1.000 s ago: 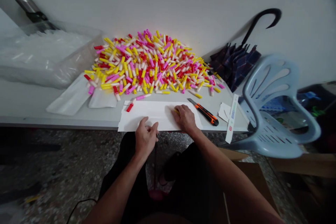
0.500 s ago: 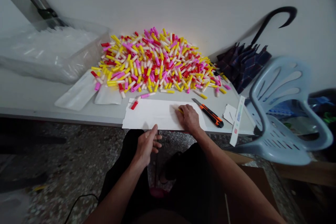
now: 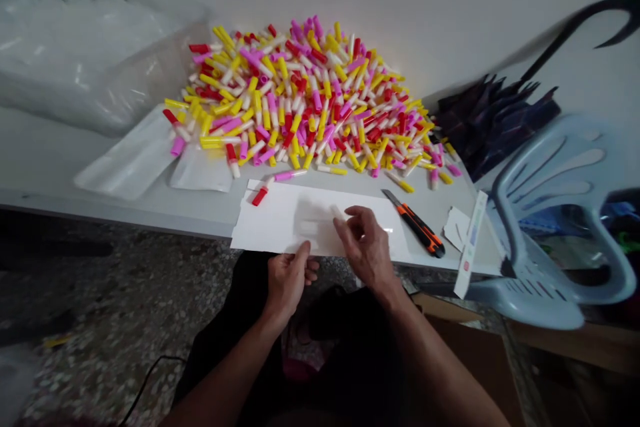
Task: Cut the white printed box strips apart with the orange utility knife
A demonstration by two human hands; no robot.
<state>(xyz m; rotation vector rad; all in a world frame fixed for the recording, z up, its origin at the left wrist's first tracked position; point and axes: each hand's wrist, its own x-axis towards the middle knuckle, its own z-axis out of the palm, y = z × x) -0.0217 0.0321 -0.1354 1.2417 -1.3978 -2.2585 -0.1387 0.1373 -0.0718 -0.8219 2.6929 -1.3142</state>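
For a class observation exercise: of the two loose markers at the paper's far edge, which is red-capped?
The left one, across a corner of the paper; the other has a pink cap and lies beyond the edge.

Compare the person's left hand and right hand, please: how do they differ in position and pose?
The left hand sits at the near edge of the white paper sheet, while the right hand reaches further over it. The left hand curls loosely, while the right hand is more spread, with raised fingers. The right hand is nearer the orange-and-black utility knife than the left hand is. Both hands are bare.
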